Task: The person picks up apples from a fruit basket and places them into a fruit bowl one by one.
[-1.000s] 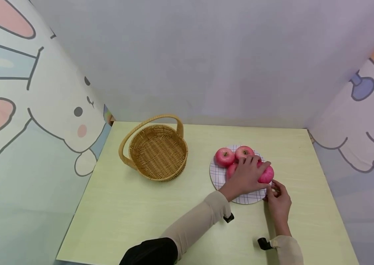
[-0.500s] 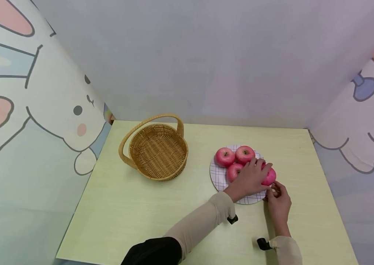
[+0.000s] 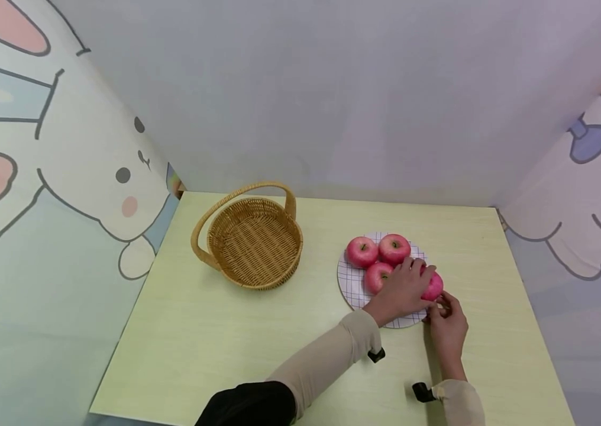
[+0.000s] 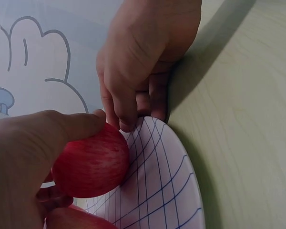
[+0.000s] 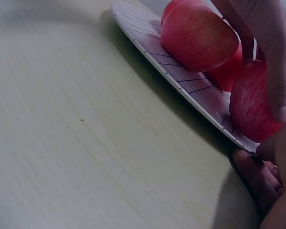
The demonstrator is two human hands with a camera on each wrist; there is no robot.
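Observation:
A white plate (image 3: pixel 351 287) with a blue checked pattern stands on the right part of the table, bearing several red apples. My left hand (image 3: pixel 400 291) reaches over it and grips one apple (image 3: pixel 433 287) at the plate's right side. The left wrist view has my thumb lying across the top of this apple (image 4: pixel 93 164). My right hand (image 3: pixel 448 328) pinches the plate's near right rim between thumb and fingers, as the right wrist view also shows. Other apples (image 3: pixel 361 252) sit toward the far left of the plate, and one apple (image 3: pixel 378 276) is partly covered by my left hand.
On the left side of the table stands a round wicker basket (image 3: pixel 255 245) with nothing in it and a tall arched handle. A pale wall (image 3: pixel 300 106) rises behind the table's (image 3: pixel 215 349) far edge, with cartoon-printed panels on both sides.
My left hand has shifted a little to the right and nearer to me, moving the gripped apple toward the plate's right rim. My right hand has stayed at the rim.

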